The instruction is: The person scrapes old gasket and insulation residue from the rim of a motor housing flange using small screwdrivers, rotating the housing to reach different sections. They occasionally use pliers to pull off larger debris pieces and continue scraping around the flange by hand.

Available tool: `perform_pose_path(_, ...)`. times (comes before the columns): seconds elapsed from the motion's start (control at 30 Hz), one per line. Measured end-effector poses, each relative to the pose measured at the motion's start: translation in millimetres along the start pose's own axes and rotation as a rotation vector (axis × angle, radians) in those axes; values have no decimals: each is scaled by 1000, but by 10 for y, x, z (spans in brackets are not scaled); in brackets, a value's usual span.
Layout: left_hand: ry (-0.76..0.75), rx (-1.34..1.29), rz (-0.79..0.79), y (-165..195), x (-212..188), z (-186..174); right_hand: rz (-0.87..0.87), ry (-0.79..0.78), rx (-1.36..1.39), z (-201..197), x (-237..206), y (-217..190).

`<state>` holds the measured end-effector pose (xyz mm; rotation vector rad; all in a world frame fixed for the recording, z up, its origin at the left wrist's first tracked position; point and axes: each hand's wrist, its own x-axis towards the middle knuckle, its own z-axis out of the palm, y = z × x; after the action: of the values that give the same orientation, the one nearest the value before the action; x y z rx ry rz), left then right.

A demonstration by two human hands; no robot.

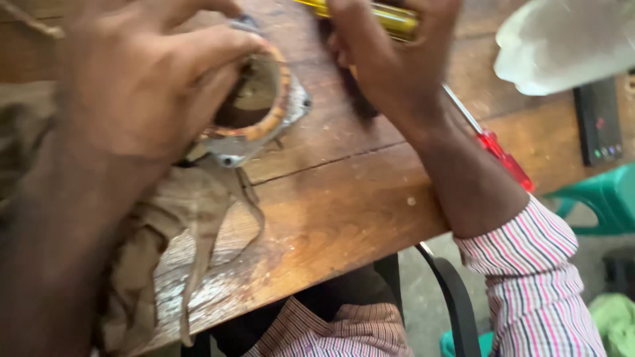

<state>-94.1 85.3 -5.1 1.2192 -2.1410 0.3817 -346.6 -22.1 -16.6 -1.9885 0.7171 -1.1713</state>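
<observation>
While the left hand (142, 79) clamps down over it, the motor stator (254, 109) sits on the wooden table (344, 198), toward the far edge and a little left of the middle. Fingers curl over the ring's top and left side, so only the right half shows clearly: a round open bore, a band of copper-coloured winding around the rim, and a grey metal housing beneath with a small bolt hole at its near corner. The view is blurred, so finer detail of the winding is lost.

Just beside it, to the right, the right hand (390, 56) is closed tight around a yellow-handled screwdriver (390, 18), the clear yellow grip poking out at both sides of the fist near the far edge. The tool's tip is hidden behind the hand, so whether it meets the stator cannot be told.

Moving outward: a red-handled screwdriver (499, 155) lies along the right edge of the table, its shaft partly hidden by the right forearm. A crumpled brown cloth (178, 231) with trailing strips lies at the near left corner, touching the stator's housing and partly under the left forearm. At the far right corner a translucent plastic bag (562, 43) lies above a flat black device (598, 122). Off the table, a striped sleeve (536, 277) and a green plastic stool (605, 198) show at right.
</observation>
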Motion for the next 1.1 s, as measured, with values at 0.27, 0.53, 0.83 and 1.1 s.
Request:
perform_pose_path(0.27, -8, 189, 67, -64, -25, -2, -126, -34, -47, 96, 47, -119)
perform_pose_path(0.53, -8, -101, -15, -89, 3, 30, -160, -12, -184, 126, 83, -176)
perform_pose_path(0.83, 59, -354, -236, -164, 9, 128, -193, -95, -183, 53, 89, -253)
perform_pose_path(1.1, 75, -387, -258, -203, -49, 203, -424, -87, -322, -74, 86, -135)
